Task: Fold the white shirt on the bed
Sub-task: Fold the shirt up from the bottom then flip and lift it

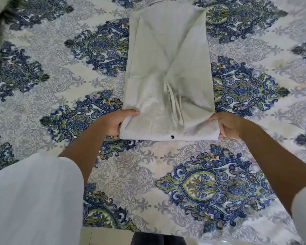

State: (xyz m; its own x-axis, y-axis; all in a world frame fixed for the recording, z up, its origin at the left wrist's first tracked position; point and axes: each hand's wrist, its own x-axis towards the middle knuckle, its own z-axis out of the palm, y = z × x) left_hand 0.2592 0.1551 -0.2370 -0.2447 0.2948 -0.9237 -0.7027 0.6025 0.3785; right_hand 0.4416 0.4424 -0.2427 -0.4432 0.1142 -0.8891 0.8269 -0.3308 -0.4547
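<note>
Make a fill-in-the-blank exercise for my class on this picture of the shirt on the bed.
1. The left grip and the right grip each hold a near ____ of the white shirt.
2. A small dark ____ shows on the shirt's near edge.
3. Folded into a long strip, the shirt runs ____ from the person across the patterned bedspread.
Missing words: corner; button; away.
</note>
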